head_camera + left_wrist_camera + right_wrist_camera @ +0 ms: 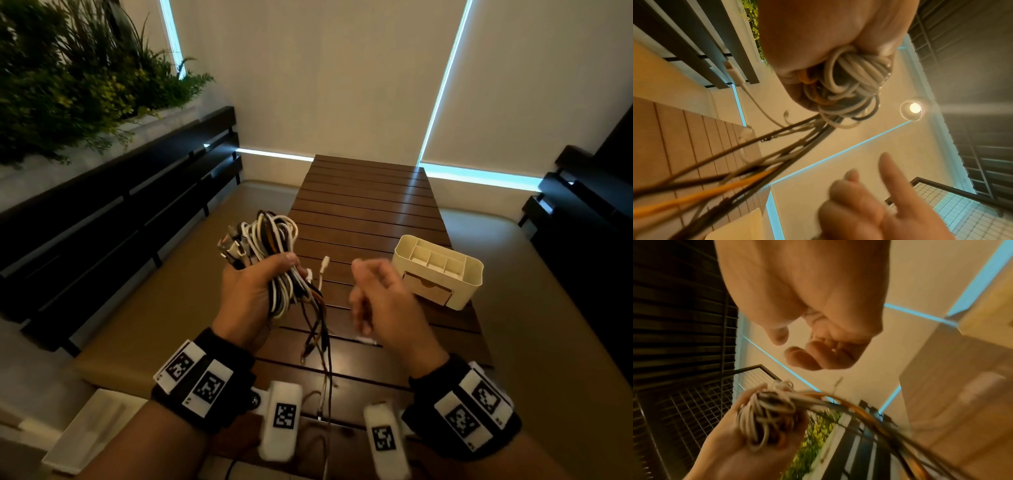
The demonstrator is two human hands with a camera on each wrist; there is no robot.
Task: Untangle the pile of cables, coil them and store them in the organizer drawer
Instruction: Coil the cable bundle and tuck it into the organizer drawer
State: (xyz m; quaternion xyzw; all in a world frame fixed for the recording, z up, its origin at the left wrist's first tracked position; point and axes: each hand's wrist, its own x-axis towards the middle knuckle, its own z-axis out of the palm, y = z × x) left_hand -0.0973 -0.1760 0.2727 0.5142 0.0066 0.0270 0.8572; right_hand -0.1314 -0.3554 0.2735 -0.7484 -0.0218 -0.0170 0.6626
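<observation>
My left hand (260, 284) grips a tangled bundle of cables (270, 236), white, black and orange, raised above the near left part of the slatted wooden table (370, 205). Loose ends (318, 329) hang from the bundle down to the tabletop. The left wrist view shows the coils (851, 81) squeezed in the palm. My right hand (373, 294) hovers just right of the bundle, blurred, its fingers loosely curled and holding nothing that I can see; its thumb and fingers (807, 353) are apart. The cream organizer (442, 246) stands on the table's right side, its small front drawer (428, 291) pushed in.
A small white connector (366, 341) lies on the table under my right hand. Black slatted benches run along the left (120, 219) and the right (582, 212). Green plants (68, 75) grow behind the left bench. A white tray (85, 431) sits on the floor at lower left.
</observation>
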